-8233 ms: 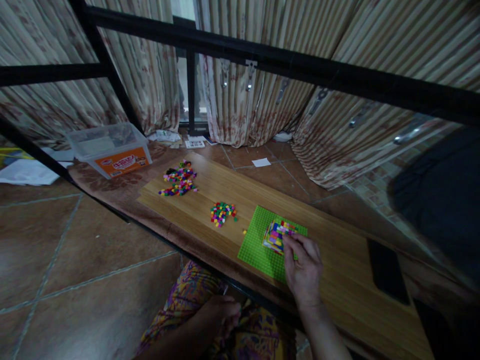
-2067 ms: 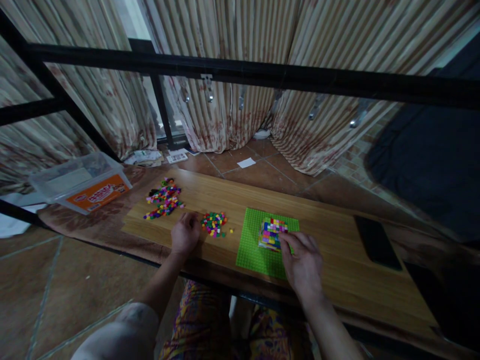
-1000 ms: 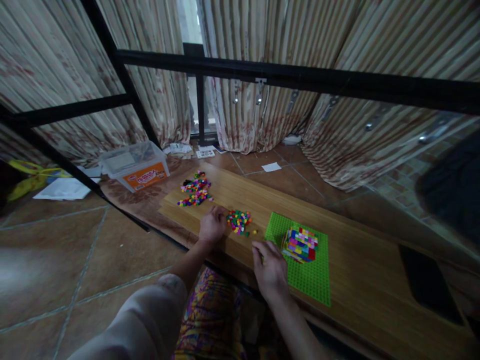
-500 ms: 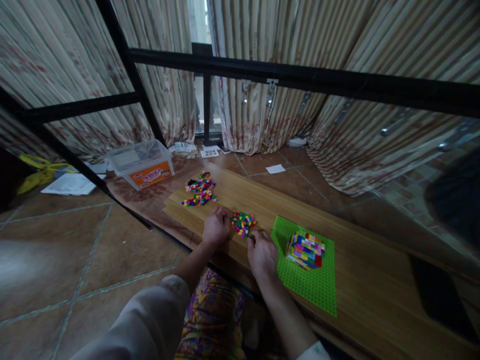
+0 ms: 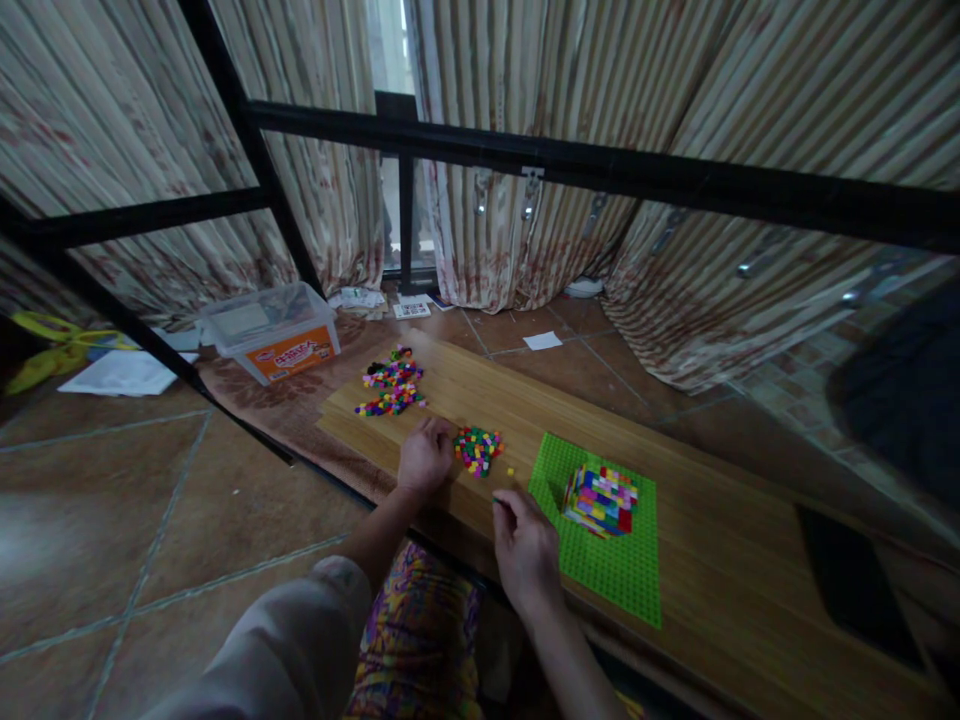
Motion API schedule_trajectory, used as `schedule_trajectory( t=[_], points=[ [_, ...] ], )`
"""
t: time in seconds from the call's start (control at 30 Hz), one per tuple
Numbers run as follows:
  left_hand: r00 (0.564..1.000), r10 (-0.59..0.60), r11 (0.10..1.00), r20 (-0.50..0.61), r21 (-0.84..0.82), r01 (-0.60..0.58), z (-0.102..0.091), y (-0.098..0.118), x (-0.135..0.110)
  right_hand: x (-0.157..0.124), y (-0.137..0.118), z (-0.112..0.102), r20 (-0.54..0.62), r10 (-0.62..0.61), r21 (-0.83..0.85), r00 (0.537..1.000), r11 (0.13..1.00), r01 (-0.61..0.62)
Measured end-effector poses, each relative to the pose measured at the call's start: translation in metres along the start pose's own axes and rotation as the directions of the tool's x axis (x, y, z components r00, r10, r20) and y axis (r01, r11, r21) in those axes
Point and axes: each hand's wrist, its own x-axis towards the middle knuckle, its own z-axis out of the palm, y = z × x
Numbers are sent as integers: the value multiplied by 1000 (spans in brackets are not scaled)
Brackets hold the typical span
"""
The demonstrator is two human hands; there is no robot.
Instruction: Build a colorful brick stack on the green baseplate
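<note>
My left hand (image 5: 425,458) rests on the wooden board with its fingers curled, at the left side of a small pile of coloured toy bricks (image 5: 478,450). Whatever its fingertips pinch, if anything, is hidden. In the air in front of that pile, my right hand (image 5: 525,545) pinches a tiny dark, perhaps green, toy brick (image 5: 496,499) between thumb and forefinger. One loose yellow brick (image 5: 511,471) lies just right of the pile. On a green studded baseplate (image 5: 622,590) to the right stands a block-shaped build of many-coloured bricks (image 5: 601,500).
More bricks (image 5: 391,385) are heaped at the board's (image 5: 720,560) far left end. A dark flat object (image 5: 855,580) lies at its right end. On the cloth behind sits a clear plastic tub (image 5: 274,330) with an orange label. A black metal frame (image 5: 465,145) crosses before the curtains.
My right hand has drawn back from the pile toward me with a small brick in its fingertips. A yellow brick now lies apart from the pile. My left hand stays beside the pile.
</note>
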Motion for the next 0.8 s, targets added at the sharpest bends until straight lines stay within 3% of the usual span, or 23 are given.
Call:
schedule_trajectory(
  t=[0.17, 0.4, 0.57, 0.8],
  points=[
    [1000, -10, 1000, 6, 4, 10, -1, 0, 0, -22, 1, -31, -15, 131, 165, 991, 978, -127],
    [1000, -17, 999, -6, 38, 18, 0, -2, 1, -30, 26, -89, -202, 182, 141, 962, 978, -156],
    [1000, 1, 1000, -11, 27, 0, 1, -3, 1, -15, 47, -122, -318, 96, -70, 943, 990, -124],
    [1000, -7, 999, -11, 37, 8, -1, -1, 2, 6, 56, -124, -175, -99, -309, 980, 950, 41]
  ],
)
